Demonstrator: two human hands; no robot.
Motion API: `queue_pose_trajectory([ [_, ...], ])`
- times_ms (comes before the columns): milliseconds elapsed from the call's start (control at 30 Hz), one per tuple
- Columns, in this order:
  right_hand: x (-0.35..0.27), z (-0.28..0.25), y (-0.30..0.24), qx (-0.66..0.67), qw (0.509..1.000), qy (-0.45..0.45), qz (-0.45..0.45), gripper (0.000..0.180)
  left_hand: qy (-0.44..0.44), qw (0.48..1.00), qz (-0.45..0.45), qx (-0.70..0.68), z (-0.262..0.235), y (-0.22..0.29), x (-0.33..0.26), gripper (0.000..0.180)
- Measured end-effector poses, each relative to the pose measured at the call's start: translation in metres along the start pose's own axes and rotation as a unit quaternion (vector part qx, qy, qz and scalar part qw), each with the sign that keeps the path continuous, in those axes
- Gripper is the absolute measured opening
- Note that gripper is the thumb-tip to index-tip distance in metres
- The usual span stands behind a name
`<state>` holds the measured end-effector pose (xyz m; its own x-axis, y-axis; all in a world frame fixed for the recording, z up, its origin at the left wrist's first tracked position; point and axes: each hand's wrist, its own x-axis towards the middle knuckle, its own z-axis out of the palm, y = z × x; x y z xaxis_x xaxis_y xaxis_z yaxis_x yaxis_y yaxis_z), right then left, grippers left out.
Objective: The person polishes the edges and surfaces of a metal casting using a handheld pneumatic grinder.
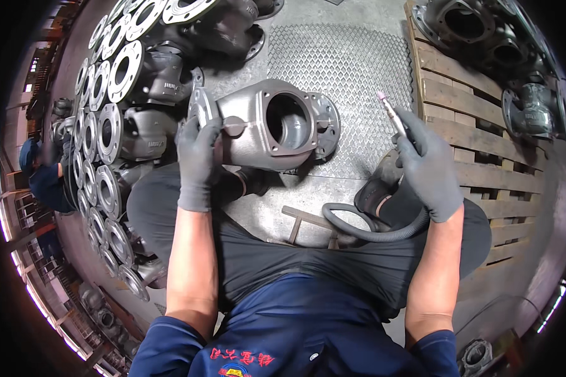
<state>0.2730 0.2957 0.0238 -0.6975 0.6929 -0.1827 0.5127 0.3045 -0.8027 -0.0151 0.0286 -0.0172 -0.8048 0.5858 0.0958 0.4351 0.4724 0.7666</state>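
Note:
A grey cast-metal valve body with a square opening and round end flanges lies on its side in front of me. My left hand, in a grey glove, is closed around its left flange. In my gloved right hand is a slim die grinder with a small pinkish tip. Fingers wrap its body, and the tip points up and left, apart from the casting. A ribbed grey hose runs from below my right hand and loops between my legs.
Several flanged valve castings stand stacked on my left. A textured metal plate lies on the floor ahead. To the right, a wooden pallet carries more castings. Another person is at the far left, beyond the stack.

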Motion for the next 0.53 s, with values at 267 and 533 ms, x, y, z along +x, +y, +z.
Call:
queue_pose_trajectory([
  [267,0.044,0.051,0.041,-0.136,0.977,-0.161,0.017,0.039,0.015,0.974,-0.194,-0.113,-0.005,-0.011,-0.002,0.038],
  [533,0.14,0.132,0.062,-0.277,0.923,-0.268,0.027,0.026,0.036,0.978,-0.197,-0.062,0.002,0.022,0.002,0.046],
])
